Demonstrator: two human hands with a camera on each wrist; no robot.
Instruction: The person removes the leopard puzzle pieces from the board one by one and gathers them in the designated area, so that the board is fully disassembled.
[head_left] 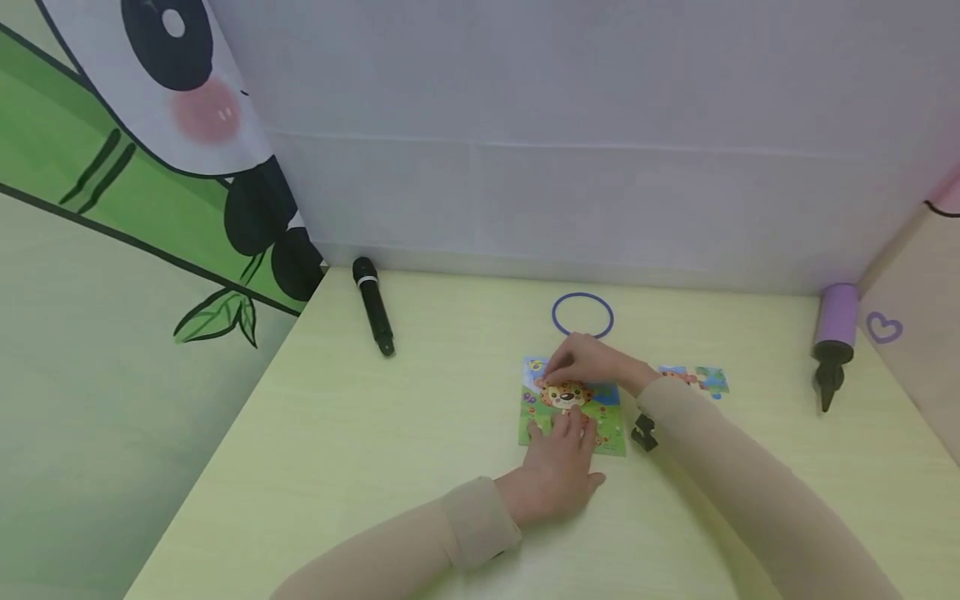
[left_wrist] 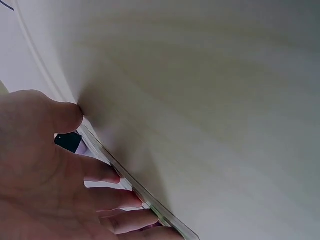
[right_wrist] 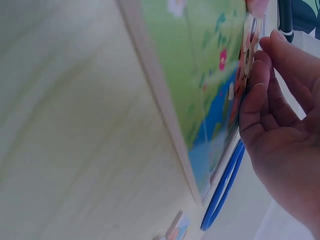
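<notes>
A jigsaw puzzle (head_left: pixel 611 429) with a cartoon leopard on a green and blue ground lies flat on the table. My left hand (head_left: pixel 557 475) rests on its lower part with fingers spread. In the left wrist view, that hand's fingertips touch the board near its thin edge (left_wrist: pixel 145 192). Over the puzzle's upper left is my right hand (head_left: pixel 588 360), thumb and index finger brought together at a puzzle piece (head_left: pixel 540 382) by the leopard's ear. The right wrist view shows this hand (right_wrist: pixel 282 105) with curled fingers low against the picture; its fingertips mostly hide the piece.
Loose puzzle pieces (head_left: pixel 712 380) lie right of the board, partly behind the right forearm. A blue ring (head_left: pixel 554 317) lies beyond it. A black microphone (head_left: pixel 373 307) is at the back left, a purple hand pump (head_left: pixel 836 321) at the right. A small black object (head_left: pixel 643 433) shows beside the right sleeve.
</notes>
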